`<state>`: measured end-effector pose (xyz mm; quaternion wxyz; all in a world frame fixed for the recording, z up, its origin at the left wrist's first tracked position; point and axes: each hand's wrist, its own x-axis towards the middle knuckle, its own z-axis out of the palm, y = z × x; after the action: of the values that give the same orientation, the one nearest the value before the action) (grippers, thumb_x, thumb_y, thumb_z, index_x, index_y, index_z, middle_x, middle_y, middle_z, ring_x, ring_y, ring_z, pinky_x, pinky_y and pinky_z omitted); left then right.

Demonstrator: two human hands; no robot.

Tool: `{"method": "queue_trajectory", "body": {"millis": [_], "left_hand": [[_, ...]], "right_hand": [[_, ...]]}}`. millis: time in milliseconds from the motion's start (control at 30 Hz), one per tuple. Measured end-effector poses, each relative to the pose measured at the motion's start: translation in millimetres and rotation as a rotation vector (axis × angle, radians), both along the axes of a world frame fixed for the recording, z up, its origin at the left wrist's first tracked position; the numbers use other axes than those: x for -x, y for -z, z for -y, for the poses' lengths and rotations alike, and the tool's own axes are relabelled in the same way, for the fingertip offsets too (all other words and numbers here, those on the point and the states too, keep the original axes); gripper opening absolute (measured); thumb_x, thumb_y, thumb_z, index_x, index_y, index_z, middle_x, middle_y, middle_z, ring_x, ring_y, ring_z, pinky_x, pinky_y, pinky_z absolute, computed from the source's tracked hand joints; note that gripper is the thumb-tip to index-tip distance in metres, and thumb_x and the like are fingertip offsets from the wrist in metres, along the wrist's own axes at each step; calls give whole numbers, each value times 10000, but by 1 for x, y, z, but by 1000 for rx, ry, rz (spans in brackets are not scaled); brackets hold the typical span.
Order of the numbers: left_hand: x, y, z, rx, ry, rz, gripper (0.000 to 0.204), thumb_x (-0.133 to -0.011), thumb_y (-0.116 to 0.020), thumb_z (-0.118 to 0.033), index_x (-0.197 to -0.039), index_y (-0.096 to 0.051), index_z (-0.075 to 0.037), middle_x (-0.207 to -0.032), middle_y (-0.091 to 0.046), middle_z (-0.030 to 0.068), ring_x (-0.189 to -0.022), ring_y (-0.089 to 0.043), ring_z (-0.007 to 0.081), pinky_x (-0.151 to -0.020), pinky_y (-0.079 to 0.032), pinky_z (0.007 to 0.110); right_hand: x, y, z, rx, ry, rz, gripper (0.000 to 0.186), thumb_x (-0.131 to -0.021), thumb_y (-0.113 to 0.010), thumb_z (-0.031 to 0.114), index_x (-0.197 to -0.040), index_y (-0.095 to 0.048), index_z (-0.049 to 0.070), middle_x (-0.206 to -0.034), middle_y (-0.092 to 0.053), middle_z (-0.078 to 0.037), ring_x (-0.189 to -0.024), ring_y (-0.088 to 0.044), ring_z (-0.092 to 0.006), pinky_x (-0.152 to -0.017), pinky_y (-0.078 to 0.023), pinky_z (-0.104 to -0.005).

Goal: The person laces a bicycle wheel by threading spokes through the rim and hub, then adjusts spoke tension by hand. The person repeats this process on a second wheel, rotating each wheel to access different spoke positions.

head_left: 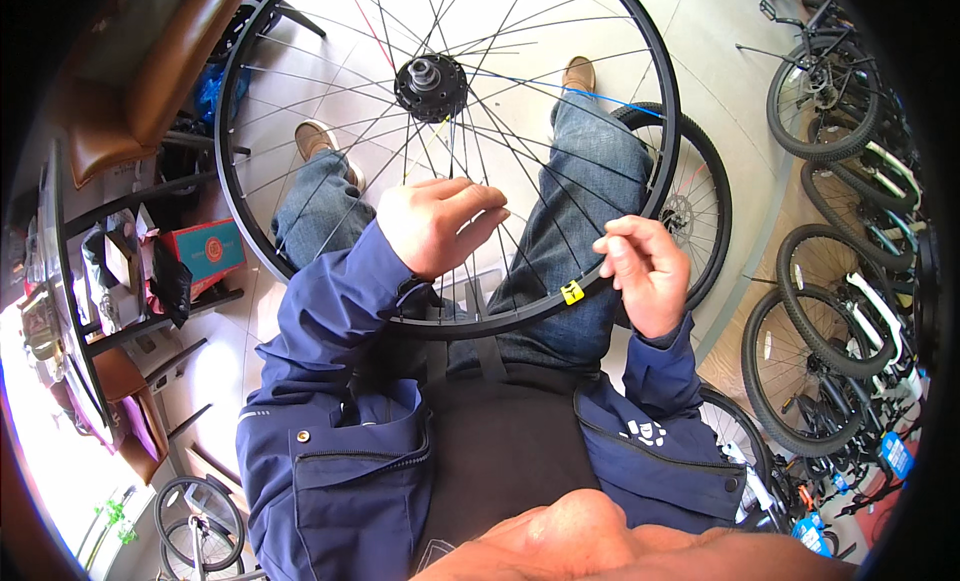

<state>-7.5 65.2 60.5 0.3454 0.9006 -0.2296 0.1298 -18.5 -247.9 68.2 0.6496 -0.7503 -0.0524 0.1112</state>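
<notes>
"So, what about the wheel (431,103)?"
"Over the blue jeans (592,171), in front of the torso. Dark-spoked all round, with a slim black rim (672,106) and a black hub (430,88), metallic axle end (424,75) standing out at the middle."
"Any colour?"
"Yes: one red spoke (373,30), one blue spoke (600,99) running out to the right, plus a yellow sticker (572,292) low on the rim."
"And the left hand (435,226)?"
"Above the wheel's lower half, fingers bent together, thumb close under. Impossible to tell whether pinching anything."
"Right hand (648,271)?"
"Just beside the rim, near the sticker, half curled, thumb close to forefinger. Can't tell about any hold."
</notes>
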Motion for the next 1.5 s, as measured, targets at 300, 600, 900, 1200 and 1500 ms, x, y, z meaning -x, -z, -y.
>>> {"method": "queue_trajectory", "body": {"millis": [300,600,900,1200,1500], "left_hand": [[3,1,-2,-20,2,-52,127,-924,-879,-161,-1015,-802,-115,-904,-802,51,-774,-794,244,-645,-633,349],[1,-1,-2,3,7,-48,110,-927,-869,-136,-1006,-797,-108,-882,-791,58,-740,-782,250,-628,-622,344],[0,-7,0,11,-5,-119,155,-885,-868,-52,-1023,-807,-86,-881,-779,81,-750,-780,280,-655,-608,355],[2,-9,1,-25,-33,-168,203,-881,-860,25,-1063,-801,-40,-891,-787,79,-527,-541,124,-507,-414,270],[2,0,-5,-35,-35,-187,231,-880,-851,37,-1094,-812,-38,-935,-802,78,-520,-505,67,-489,-374,239]], "right_hand": [[19,14,33,-10,-26,-42,151,-1102,-695,71,-1212,-726,-27,-946,-777,-94,-719,-673,-82,-648,-523,-217],[49,27,28,235,-328,383,197,-923,-789,56,-1114,-836,66,-695,-646,-65,-556,-620,-210,-533,-486,-333],[97,51,15,149,-362,532,265,-917,-833,119,-1174,-799,61,-726,-678,-75,-559,-640,-252,-517,-510,-370],[153,250,139,603,470,-336,303,-970,-836,229,-1200,-753,52,-938,-727,-80,-866,-734,-186,-807,-594,-347],[170,340,162,1074,243,-475,828,-865,-918,317,-1575,-520,169,-1351,-590,-131,-1268,-648,-366,-1019,-579,-510]]}}
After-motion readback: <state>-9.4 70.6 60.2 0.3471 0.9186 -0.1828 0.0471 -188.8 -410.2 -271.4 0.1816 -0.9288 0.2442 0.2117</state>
